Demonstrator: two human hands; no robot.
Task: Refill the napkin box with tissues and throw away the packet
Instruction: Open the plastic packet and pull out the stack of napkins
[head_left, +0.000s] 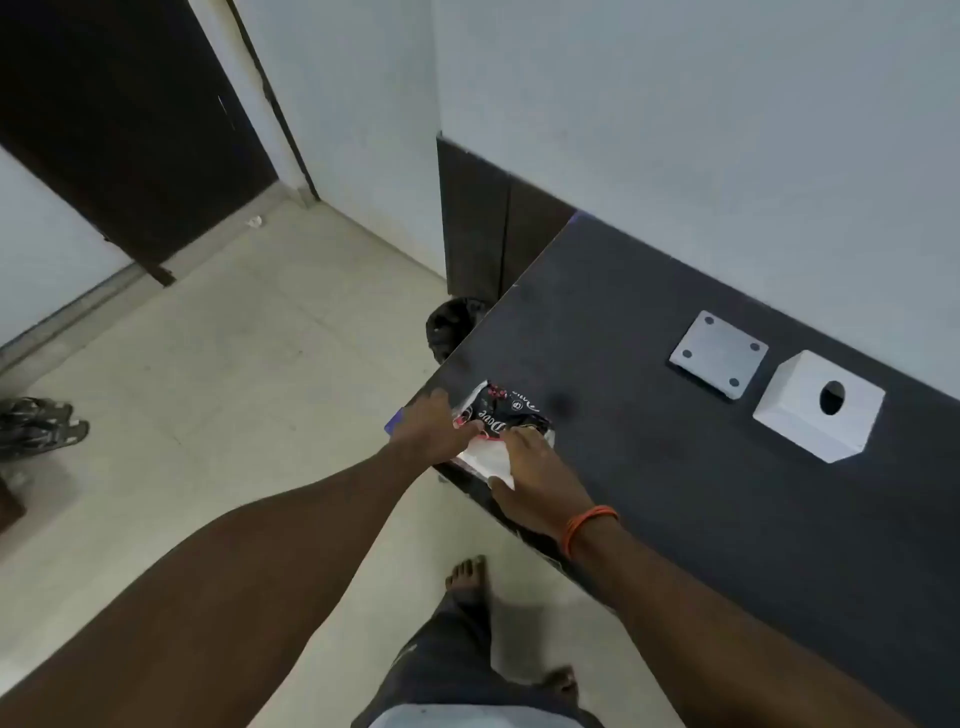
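A black printed tissue packet (506, 413) lies at the near left corner of the dark table (675, 493). White tissues (485, 457) show at its near end. My left hand (434, 428) grips the packet's left side. My right hand (535, 470) is closed on the white tissues at the table edge. The white napkin box (818, 408), with a round hole in its top, stands further right on the table. Its grey base plate (718, 353) lies flat beside it, to the left.
A black bin (452, 325) stands on the floor just beyond the table's left edge, against a dark cabinet (483, 234). Sandals (36, 426) lie at the far left of the tiled floor. A dark door (119, 130) is at the back left.
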